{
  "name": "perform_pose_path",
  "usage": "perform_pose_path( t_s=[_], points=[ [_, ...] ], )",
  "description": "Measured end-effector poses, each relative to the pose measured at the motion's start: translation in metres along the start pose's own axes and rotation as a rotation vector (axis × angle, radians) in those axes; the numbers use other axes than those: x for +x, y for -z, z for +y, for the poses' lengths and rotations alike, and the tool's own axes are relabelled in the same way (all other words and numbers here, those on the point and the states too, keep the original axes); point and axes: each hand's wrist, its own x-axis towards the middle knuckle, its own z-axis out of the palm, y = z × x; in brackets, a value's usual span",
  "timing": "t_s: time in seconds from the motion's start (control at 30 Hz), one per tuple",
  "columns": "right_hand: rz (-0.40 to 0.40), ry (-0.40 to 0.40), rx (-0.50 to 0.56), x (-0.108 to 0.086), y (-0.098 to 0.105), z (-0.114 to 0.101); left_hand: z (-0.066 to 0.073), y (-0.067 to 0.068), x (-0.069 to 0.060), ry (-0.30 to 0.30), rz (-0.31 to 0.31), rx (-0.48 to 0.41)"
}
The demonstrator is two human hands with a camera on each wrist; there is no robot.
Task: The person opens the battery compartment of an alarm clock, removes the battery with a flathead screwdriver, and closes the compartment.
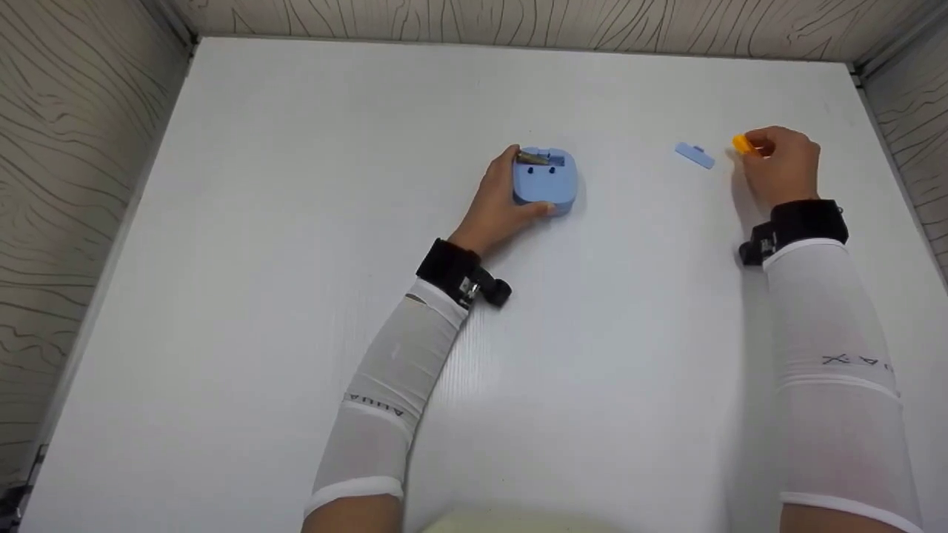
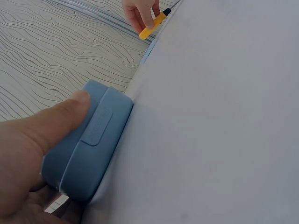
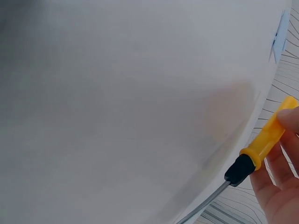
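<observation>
My left hand point(image 1: 498, 209) grips a rounded light-blue plastic device point(image 1: 544, 189) on the white table, thumb along its near side. The device's top has an uncovered slot at the far edge, where a battery point(image 1: 530, 158) sits at the left part. In the left wrist view the thumb presses the blue casing point(image 2: 98, 135). Off to the right, my right hand point(image 1: 786, 166) pinches a screwdriver by its yellow handle point(image 3: 270, 136); its black collar and metal shaft show in the right wrist view. A small light-blue cover point(image 1: 695, 155) lies just left of that hand.
The white table point(image 1: 296, 222) spans most of the head view. Wood-grain panels point(image 1: 518, 26) stand along its back and sides. Each wrist wears a black strap with a small camera point(image 1: 495, 290).
</observation>
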Motion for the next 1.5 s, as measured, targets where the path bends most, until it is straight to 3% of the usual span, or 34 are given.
perform_pose_path(
  t_s=[0.57, 1.5],
  points=[
    [-0.071, -0.028, -0.029, 0.0056, -0.0009, 0.0030, 0.0004, 0.0002, 0.0011, 0.010, 0.002, 0.005],
    [-0.101, 0.027, -0.046, -0.0020, -0.0010, -0.0001, -0.0013, 0.0008, 0.0000, -0.021, 0.000, 0.020]
  ],
)
